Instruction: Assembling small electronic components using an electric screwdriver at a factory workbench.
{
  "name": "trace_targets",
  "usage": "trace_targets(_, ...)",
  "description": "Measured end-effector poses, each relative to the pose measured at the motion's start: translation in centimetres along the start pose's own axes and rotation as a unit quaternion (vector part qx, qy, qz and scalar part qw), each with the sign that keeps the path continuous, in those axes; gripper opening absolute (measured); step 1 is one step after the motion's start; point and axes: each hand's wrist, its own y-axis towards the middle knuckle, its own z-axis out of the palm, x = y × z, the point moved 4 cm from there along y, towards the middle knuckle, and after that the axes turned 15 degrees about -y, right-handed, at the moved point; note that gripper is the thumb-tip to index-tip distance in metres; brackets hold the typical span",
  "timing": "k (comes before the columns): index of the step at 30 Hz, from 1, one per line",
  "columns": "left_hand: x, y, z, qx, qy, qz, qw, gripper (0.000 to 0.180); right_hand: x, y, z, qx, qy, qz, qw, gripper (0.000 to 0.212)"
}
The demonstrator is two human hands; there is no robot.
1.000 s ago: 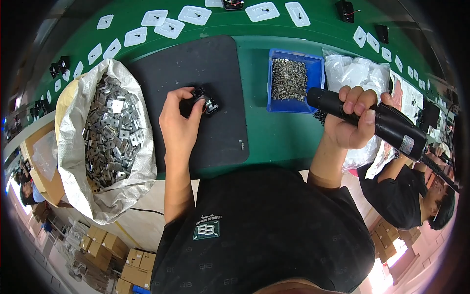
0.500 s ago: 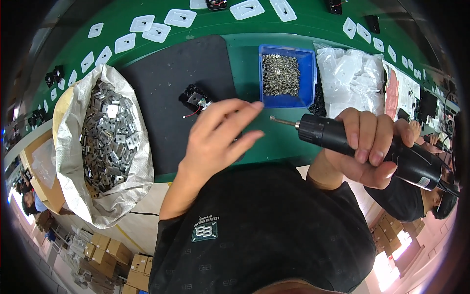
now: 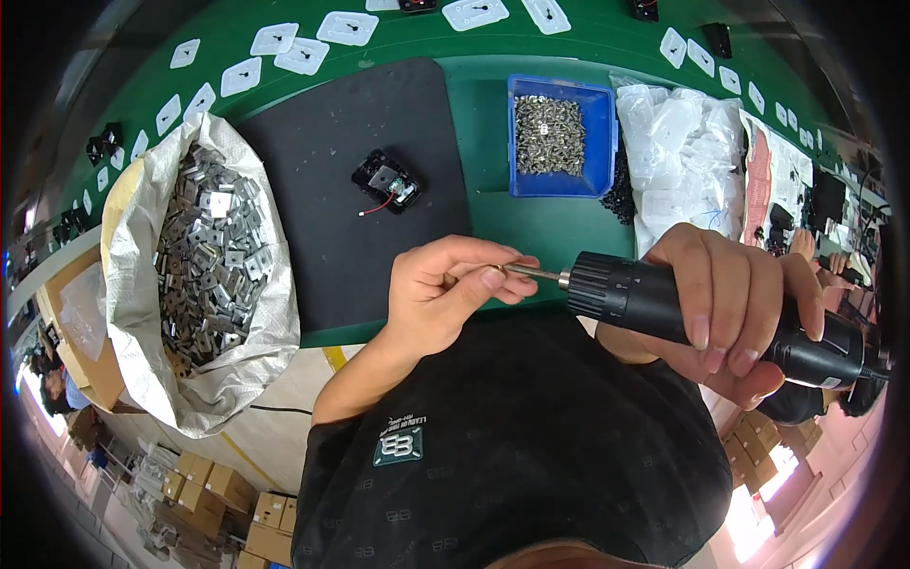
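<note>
My right hand wraps around a black electric screwdriver, held level with its bit pointing left. The thumb and fingers of my left hand pinch the tip of that bit. Whether a small screw sits there between the fingertips is too small to tell. Beyond my left hand, a small black housing with a metal plate, a circuit board and a red wire lies on the dark mat. Farther right stands a blue bin with a heap of silvery screws in it.
At left, a white woven sack holds many metal plates. A bag of translucent plastic parts lies right of the bin, beside small black pieces. White trays line the far green surface. Another person is at right.
My left hand has moved down and closed on the bit's tip; before, its fingers were apart. The screwdriver has come lower and slightly left. The black housing now shows uncovered.
</note>
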Motion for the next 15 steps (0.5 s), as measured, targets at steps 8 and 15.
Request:
trace_targets(8,-0.1,-1.0,-0.4,0.024,-0.059,0.033,0.997,0.018,-0.6,-0.5,1.4,0.012,-0.004,0.024,1.000,0.037)
trace_targets(15,0.1,-1.3,-0.8,0.040,-0.174,0.019,0.984,0.017,-1.1,-0.6,2.3,-0.011,0.004,-0.001,1.000,0.038)
